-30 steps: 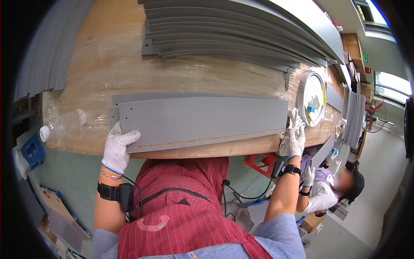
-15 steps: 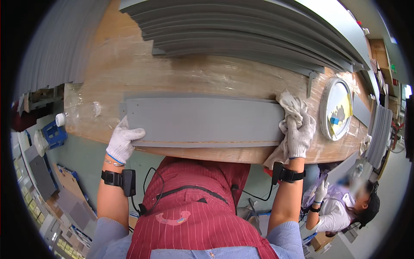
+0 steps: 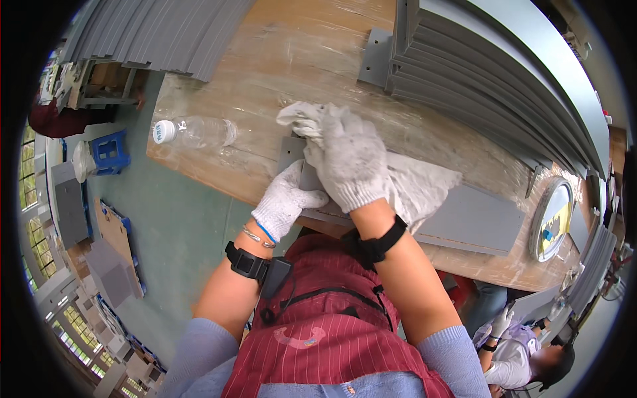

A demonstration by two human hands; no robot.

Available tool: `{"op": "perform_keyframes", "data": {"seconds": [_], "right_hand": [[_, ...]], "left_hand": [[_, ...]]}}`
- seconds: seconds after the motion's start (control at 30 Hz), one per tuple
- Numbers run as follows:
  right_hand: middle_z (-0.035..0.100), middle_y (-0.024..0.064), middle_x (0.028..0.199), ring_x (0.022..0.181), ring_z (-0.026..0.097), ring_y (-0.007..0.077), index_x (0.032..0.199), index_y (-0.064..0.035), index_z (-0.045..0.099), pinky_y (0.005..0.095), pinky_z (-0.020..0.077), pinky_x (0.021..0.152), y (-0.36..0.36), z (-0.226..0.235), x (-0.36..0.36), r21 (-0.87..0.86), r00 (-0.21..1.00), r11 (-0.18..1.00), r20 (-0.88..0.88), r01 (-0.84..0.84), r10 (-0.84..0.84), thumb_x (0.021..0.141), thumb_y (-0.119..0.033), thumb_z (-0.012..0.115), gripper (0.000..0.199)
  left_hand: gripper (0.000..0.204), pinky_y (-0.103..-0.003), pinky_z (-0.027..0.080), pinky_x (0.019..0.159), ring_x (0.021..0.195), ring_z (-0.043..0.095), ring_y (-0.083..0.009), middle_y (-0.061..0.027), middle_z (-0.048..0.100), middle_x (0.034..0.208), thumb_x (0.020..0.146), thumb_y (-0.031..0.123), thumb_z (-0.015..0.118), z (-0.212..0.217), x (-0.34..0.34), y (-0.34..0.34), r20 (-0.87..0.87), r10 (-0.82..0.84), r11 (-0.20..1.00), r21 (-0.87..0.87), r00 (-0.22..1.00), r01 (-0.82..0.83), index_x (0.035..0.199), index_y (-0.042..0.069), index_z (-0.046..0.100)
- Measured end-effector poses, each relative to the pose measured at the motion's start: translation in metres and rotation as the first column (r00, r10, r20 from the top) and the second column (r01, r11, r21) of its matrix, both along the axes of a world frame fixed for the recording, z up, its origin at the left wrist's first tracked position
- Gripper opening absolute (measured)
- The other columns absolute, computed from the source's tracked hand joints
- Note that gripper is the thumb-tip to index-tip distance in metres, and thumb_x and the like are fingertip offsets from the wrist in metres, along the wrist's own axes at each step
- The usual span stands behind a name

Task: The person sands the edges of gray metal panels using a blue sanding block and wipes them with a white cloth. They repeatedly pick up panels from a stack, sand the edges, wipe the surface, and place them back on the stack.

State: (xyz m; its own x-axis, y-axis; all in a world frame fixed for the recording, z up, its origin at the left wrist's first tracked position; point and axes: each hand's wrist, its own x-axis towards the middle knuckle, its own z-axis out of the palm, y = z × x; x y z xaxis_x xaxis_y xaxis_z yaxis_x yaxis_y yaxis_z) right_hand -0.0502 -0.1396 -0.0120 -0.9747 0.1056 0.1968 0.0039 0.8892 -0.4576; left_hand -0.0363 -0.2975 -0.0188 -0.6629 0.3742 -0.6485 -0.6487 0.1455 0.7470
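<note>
Right hand (image 3: pixel 355 156) and white rag (image 3: pixel 424 189) moved from gray panel (image 3: pixel 474 220)'s 3 o'clock end to its 9 o'clock end, rag clutched there. Left hand (image 3: pixel 285 201) grips that end, likely bracing it. Panel lies on table (image 3: pixel 265 79), running toward 3–4 o'clock.

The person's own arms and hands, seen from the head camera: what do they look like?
The left hand and right hand wear whitish knitted gloves with grey smudges; the left cuff has a blue edge. A silvery bracelet circles the left wrist. The left strap, black, carries a black box; the right strap is black too. Light blue sleeves stop near the elbows.
</note>
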Motion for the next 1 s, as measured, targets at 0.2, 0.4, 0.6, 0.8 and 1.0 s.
{"op": "perform_keyframes", "data": {"seconds": [0.2, 0.4, 0.6, 0.8, 1.0], "right_hand": [[0.065, 0.0185, 0.106, 0.098, 0.064, 0.0342, 0.113, -0.0043, 0.061, 0.0430, 0.0536, 0.085, -0.078, 0.030, -0.049, -0.385, 0.964, 0.893, 0.026, -0.234, 0.264, 0.086, -0.021, 0.067, 0.033], [0.063, 0.0140, 0.107, 0.087, 0.067, 0.0197, 0.120, -0.0033, 0.062, 0.0318, 0.0590, 0.075, 0.008, 0.058, 0.014, -0.827, 0.993, 0.558, 0.002, 0.066, -0.115, 0.085, 0.001, 0.069, 0.036], [0.051, 0.0157, 0.137, 0.128, 0.045, 0.0402, 0.123, -0.0247, 0.066, 0.0562, 0.0396, 0.099, 0.023, 0.012, 0.105, -0.055, 1.000, 0.998, -0.030, 0.004, -0.005, 0.068, -0.037, 0.079, 0.057], [0.053, 0.0193, 0.134, 0.122, 0.050, 0.0412, 0.119, -0.0163, 0.069, 0.0526, 0.0403, 0.097, 0.145, -0.002, 0.173, 0.131, 0.893, 0.884, -0.113, 0.448, -0.436, 0.072, -0.032, 0.079, 0.050], [0.060, 0.0282, 0.127, 0.115, 0.057, 0.0462, 0.123, -0.0071, 0.066, 0.0491, 0.0466, 0.099, 0.295, -0.026, 0.256, 0.151, 0.721, 0.705, -0.162, 0.693, -0.674, 0.086, -0.026, 0.071, 0.043]], "left_hand": [[0.062, -0.039, 0.026, 0.120, 0.146, 0.030, -0.0304, -0.0144, 0.031, 0.160, 0.105, 0.039, 0.044, -0.106, 0.017, -0.036, -0.502, -0.625, 0.762, -0.559, 0.597, 0.328, 0.155, 0.006, 0.027], [0.057, -0.030, 0.054, 0.090, 0.103, 0.066, -0.0192, -0.0118, 0.067, 0.118, 0.082, -0.003, 0.072, -0.012, -0.001, -0.007, 0.121, 0.048, 0.995, 0.087, 0.992, -0.058, 0.135, -0.002, 0.051], [0.063, -0.034, 0.053, 0.096, 0.108, 0.066, -0.0241, -0.0131, 0.064, 0.124, 0.077, -0.007, 0.065, 0.000, -0.003, 0.001, 0.134, 0.026, 0.979, 0.198, 0.991, -0.053, 0.138, -0.003, 0.048], [0.068, -0.035, 0.049, 0.102, 0.115, 0.063, -0.0247, -0.0142, 0.063, 0.126, 0.074, -0.010, 0.061, 0.001, -0.006, -0.002, 0.106, 0.030, 0.994, 0.104, 0.994, -0.041, 0.141, -0.004, 0.045], [0.071, -0.039, 0.049, 0.104, 0.116, 0.062, -0.0264, -0.0157, 0.058, 0.131, 0.076, -0.010, 0.056, 0.015, -0.003, 0.003, 0.137, 0.054, 0.992, 0.108, 0.989, -0.069, 0.144, -0.003, 0.040]]}}
